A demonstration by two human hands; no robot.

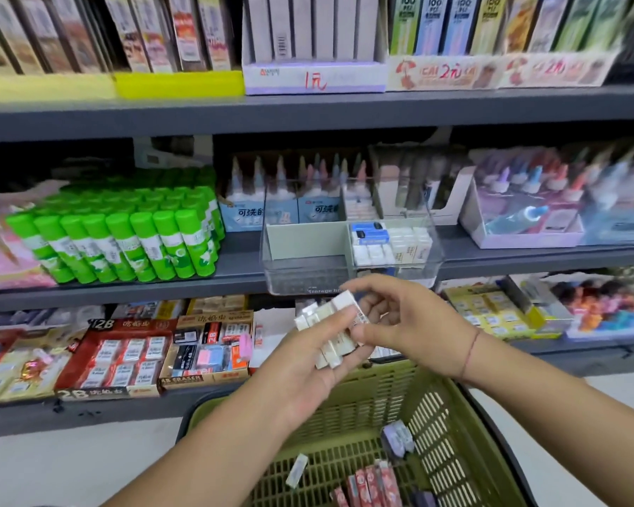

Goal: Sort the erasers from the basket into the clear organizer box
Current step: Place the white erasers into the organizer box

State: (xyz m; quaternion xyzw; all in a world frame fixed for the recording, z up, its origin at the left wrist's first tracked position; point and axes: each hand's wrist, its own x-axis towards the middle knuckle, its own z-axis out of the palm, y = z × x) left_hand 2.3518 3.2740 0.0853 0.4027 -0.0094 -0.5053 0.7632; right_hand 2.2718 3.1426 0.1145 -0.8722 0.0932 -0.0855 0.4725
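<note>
A tan carton marked "4B ERASER" (205, 345) stands at the left. The left hand (308, 367), palm up, grips a fanned bundle of white rectangular erasers (315, 316), long axes pointing up toward the clear plastic organizer box (308, 276) labelled "Storage". The right hand (414, 320), fingers loosely curled, touches the bundle; whether it pinches is unclear. Both are above the green slatted plastic basket (436, 415).

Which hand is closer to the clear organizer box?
Right. The right hand is just below the clear organizer box; the left hand sits lower, holding stacked erasers.

The organizer box (308, 250) stands on the middle shelf (242, 261), glue sticks (125, 243) left of it; in front, the left hand (304, 371) holds erasers (330, 323) above the basket (436, 415), the right hand (414, 323) against them
</note>
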